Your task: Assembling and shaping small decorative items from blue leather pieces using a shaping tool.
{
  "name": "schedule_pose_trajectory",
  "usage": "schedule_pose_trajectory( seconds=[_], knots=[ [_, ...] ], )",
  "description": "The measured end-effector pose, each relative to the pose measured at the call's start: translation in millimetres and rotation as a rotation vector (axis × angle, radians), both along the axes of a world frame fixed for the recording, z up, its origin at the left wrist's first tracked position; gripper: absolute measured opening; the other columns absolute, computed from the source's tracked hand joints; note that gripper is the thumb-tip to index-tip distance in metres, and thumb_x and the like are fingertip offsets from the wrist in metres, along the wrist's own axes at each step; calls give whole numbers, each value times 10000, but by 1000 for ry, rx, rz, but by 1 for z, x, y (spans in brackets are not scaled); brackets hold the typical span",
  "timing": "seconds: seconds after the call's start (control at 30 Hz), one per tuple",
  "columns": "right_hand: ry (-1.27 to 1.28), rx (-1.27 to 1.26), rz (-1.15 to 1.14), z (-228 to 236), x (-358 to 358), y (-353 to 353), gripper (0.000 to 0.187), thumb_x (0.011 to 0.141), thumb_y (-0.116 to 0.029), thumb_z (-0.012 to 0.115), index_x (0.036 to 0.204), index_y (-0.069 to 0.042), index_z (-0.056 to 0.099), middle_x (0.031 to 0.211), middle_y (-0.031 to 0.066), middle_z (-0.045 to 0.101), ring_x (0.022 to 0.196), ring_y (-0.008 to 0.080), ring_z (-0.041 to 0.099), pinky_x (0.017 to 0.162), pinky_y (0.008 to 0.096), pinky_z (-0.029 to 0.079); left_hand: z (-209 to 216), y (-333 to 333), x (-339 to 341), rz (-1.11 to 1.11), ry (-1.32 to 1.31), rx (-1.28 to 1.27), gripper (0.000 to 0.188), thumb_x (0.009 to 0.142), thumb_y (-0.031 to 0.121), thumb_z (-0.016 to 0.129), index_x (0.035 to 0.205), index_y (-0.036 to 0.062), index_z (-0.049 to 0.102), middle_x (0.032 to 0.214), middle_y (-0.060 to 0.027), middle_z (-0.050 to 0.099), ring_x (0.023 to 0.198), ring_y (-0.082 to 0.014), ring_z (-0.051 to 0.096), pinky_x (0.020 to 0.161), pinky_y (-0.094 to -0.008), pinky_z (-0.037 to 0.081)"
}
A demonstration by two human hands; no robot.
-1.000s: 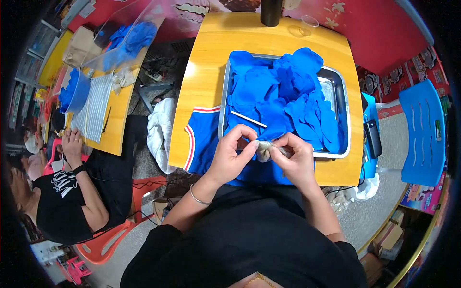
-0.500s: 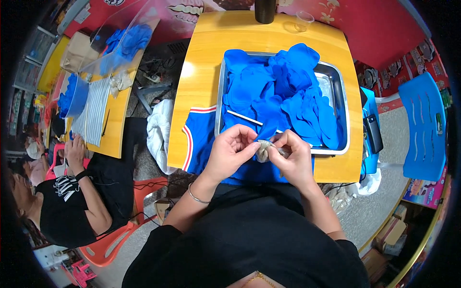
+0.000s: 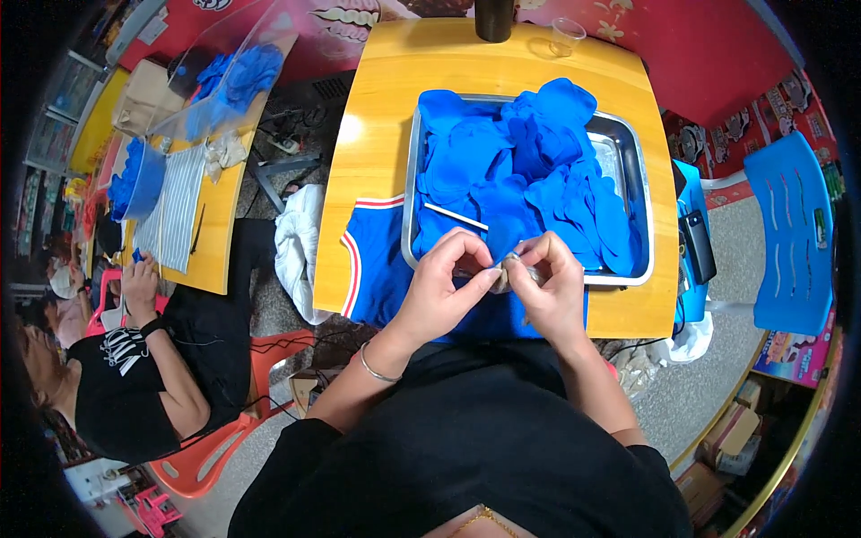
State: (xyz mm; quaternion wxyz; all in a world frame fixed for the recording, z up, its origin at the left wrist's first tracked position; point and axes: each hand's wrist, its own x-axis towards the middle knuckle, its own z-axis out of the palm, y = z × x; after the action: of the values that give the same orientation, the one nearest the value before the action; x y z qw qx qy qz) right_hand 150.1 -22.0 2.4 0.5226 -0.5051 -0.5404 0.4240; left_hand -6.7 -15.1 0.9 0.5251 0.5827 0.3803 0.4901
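My left hand and my right hand meet over the near edge of a metal tray. Both are closed in a pinch, fingertips close together. Between them is a small beige, crumpled cloth-like bundle, mostly hidden by the fingers, with my right thumb and fingers gripping it. A blue petal-shaped fabric piece reaches to the left fingertips, which seem to pinch its lower end. Many similar blue pieces are heaped in the tray. On them rests a thin white stick.
A blue garment with white and red trim lies under the tray on the yellow table. A dark cylinder and a clear cup stand at the back. Blue chair at right; a seated person works at left.
Both hands have shifted slightly, the left one to the right. The beige bundle is now more covered by my fingers, and the blue piece at the fingertips has changed its fold.
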Motion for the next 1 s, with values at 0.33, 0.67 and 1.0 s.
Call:
schedule_pose_trajectory(
  seconds=[0.33,0.67,1.0],
  knots=[
    [138,-96,131,0,-6,-7,177,793,-59,662,882,-3,521,799,46,581,739,63,553,600,209,428,2,0,3,193,188,65,118,765,-2,636,844,1,549,765,-62,570,676,-118,572,632,-239,474],
    [229,-224,120,-11,-1,2,160,809,-20,566,960,-5,514,862,21,533,739,54,499,621,209,414,4,-2,1,35,103,-35,173,752,6,665,883,7,552,853,-46,551,760,-113,567,681,-243,495],
    [290,-249,279,9,2,-3,324,813,-53,627,1098,21,493,994,51,535,906,98,545,778,245,462,-4,4,-2,70,119,-9,195,757,-36,639,896,12,512,784,-11,522,671,-57,529,581,-190,453]
  ],
)
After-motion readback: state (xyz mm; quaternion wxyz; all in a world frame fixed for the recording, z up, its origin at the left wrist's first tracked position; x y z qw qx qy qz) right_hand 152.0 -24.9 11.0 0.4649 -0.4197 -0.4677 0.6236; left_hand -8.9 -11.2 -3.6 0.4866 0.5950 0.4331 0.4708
